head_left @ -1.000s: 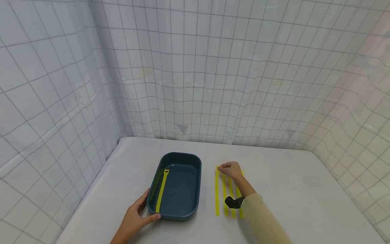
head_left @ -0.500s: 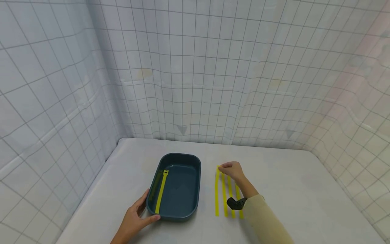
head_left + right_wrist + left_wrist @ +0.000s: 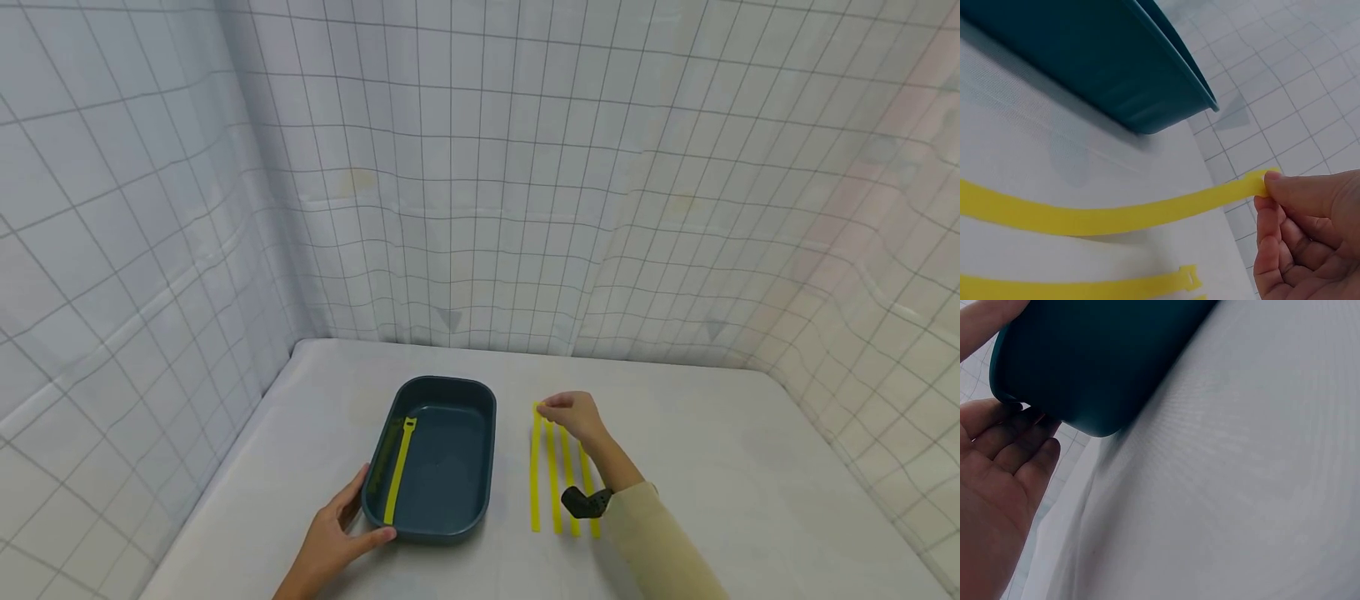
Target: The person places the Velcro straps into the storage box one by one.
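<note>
A dark teal tray (image 3: 453,479) stands on the table, with one yellow hook-and-loop cable tie (image 3: 400,471) lying along its left side. My left hand (image 3: 330,535) holds the tray's near left corner, thumb at the near rim and fingers against the outer left wall. Right of the tray, my right hand (image 3: 576,415) pinches another yellow cable tie (image 3: 1122,219) by its far end between thumb and fingertips. That end is raised off the cloth, while the strap sags toward the table. Several more yellow cable ties (image 3: 554,483) lie side by side under my right forearm, partly hidden.
A white cloth covers the table (image 3: 720,467). White curtains with a dark grid (image 3: 480,208) hang behind the table and on both sides. A black wrist device (image 3: 587,503) sits on my right wrist, below the beige sleeve (image 3: 660,542).
My right hand has risen slightly, lifting the far end of the pinched cable tie. My left hand and the tray stay in place.
</note>
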Demonstrator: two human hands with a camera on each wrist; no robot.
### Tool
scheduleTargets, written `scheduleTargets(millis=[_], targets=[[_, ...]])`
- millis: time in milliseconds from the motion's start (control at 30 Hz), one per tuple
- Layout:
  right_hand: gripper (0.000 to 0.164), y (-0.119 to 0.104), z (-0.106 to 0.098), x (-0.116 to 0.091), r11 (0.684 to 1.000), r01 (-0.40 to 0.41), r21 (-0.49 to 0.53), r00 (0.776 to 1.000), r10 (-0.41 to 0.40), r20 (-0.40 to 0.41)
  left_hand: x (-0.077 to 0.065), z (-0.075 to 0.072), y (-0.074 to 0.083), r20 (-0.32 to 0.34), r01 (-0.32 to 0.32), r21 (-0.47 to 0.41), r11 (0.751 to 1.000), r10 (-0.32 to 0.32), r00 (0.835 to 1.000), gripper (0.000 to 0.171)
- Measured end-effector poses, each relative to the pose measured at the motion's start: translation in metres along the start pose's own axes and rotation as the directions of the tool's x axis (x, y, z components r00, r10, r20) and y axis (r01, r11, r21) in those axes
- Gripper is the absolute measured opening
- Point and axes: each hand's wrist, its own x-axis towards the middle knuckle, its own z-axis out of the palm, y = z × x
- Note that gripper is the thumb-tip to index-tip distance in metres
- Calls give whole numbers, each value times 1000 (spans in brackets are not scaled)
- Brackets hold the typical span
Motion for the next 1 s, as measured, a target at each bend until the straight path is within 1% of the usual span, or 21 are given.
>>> scheduleTargets(millis=[200, 333, 433, 600, 800, 900, 1000], targets=[[18, -7, -6, -10, 1000, -1, -11, 1000, 1, -2, -1, 2, 2, -11, 5, 19, 1000, -5, 1000, 91], [17, -12, -9, -15, 1000, 21, 1, 1000, -21, 1, -1, 2, 4, -16, 11, 27, 1000, -10, 1000, 92], [18, -12, -11, -17, 999, 33, 4, 999, -33, 1, 0, 2, 4, -15, 8, 29, 1000, -7, 1000, 92], [20, -12, -12, -22, 999, 30, 12, 999, -30, -14, 0, 1, 3, -17, -3, 29, 1000, 3, 1000, 91], [22, -10, -17, -29, 998, 43, 51, 999, -42, -22, 0, 2, 1, -23, -16, 24, 1000, 17, 1000, 91], [21, -10, -18, -31, 996, 45, 72, 999, -43, -22, 0, 1, 1, -21, -16, 18, 1000, 17, 1000, 90], [20, -11, -20, -34, 993, 67, 101, 998, -65, -25, 0, 0, 0, -13, -14, 14, 1000, 14, 1000, 90]])
